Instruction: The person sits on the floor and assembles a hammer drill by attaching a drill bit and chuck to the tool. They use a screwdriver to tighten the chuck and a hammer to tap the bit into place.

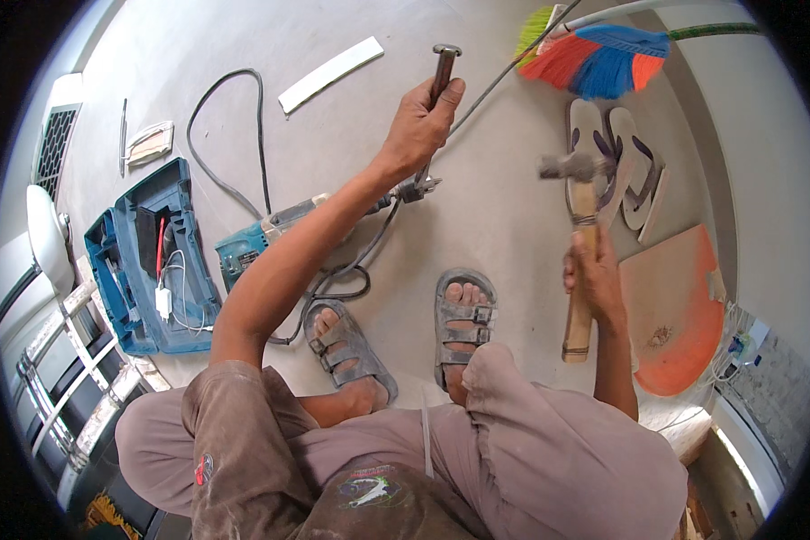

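My left hand (418,130) is wrapped round a metal chisel (442,72), its flattened head pointing up. The chisel's lower end passes in front of the chuck of a teal power drill (241,247); I cannot tell whether they touch. My left forearm hides part of the drill, which lies on the floor. On the right, my right hand (594,274) grips the wooden handle of a hammer (581,216). The hammer is held upright with its metal head at the top, apart from the chisel.
An open blue tool case (157,261) lies at the left beside a white metal ladder (58,337). A black cable (261,117) loops across the floor. White strip (331,74), colourful broom (616,58), flip-flops (588,135) and an orange dustpan-like sheet (679,315) lie around.
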`<state>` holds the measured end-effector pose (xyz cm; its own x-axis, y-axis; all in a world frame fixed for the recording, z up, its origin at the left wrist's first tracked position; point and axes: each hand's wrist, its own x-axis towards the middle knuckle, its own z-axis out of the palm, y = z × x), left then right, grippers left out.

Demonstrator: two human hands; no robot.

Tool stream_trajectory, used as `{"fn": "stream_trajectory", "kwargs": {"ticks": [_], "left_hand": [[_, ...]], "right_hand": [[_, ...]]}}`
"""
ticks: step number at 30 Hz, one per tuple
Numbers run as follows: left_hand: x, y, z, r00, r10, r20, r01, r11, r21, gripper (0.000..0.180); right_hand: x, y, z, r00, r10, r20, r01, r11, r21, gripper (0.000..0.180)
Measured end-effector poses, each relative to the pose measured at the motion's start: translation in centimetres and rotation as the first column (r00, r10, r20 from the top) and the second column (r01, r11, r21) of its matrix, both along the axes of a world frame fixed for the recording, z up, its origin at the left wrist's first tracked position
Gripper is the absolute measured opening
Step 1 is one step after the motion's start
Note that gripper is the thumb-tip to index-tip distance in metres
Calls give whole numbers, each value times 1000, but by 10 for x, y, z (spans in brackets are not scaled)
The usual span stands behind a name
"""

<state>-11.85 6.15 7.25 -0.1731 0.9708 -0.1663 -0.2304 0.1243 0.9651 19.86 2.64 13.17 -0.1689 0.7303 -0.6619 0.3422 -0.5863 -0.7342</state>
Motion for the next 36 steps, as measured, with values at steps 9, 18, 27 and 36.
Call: {"fn": "stream_trajectory", "kwargs": {"ticks": [9,18,27,36], "left_hand": [[3,6,-5,987,-106,-125,98,993,-72,45],[-1,6,1,957,-124,-261,124,992,-16,39],[7,-31,-15,988,-130,-84,107,966,-234,41],[7,9,1,972,-149,-181,145,989,-36,42]], "right_hand": [[-31,67,121,965,124,-233,42,799,599,41],[-96,117,120,911,336,237,-408,816,410,42],[-96,158,136,914,340,222,-406,787,465,34],[-79,146,133,971,222,88,-236,824,516,34]]}}
